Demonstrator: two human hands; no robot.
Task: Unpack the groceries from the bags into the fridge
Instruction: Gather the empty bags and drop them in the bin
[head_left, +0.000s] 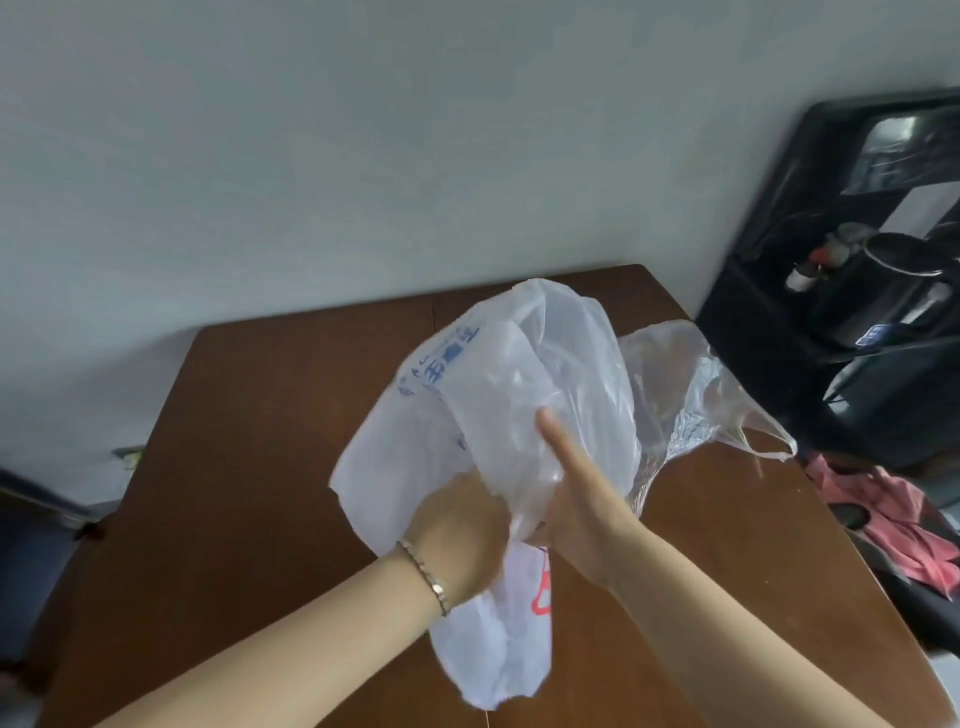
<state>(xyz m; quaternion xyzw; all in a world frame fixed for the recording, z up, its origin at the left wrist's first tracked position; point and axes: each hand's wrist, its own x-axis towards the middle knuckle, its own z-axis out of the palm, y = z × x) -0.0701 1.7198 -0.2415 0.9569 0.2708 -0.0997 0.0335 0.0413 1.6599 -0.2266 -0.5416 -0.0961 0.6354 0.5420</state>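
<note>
You are holding the white plastic bag with blue print (483, 395) up over the middle of the brown wooden table (260, 441), and it hangs limp, with nothing solid showing through the film. Your left hand (462, 525) grips the gathered plastic from the near side, fingers curled into it. Your right hand (582, 504) lays its thumb straight along the front of the film while the fingers go behind it, so the hand seems to pinch the plastic; the fingers themselves are hidden.

This looks like the check-and-empty step: the bag seems spent. Next, feel through to its bottom, then set it aside. The clear crumpled plastic bag (675, 384) lying on the table's far right part is the likely next one to open. No fridge is in view, so you will have to turn away from the table.

The table's left half is bare wood, good for laying things down. Beyond its right edge stand a black shelf unit (779, 338) and a pink cloth (883, 509), close by; off the left edge sits a dark chair (31, 530).
</note>
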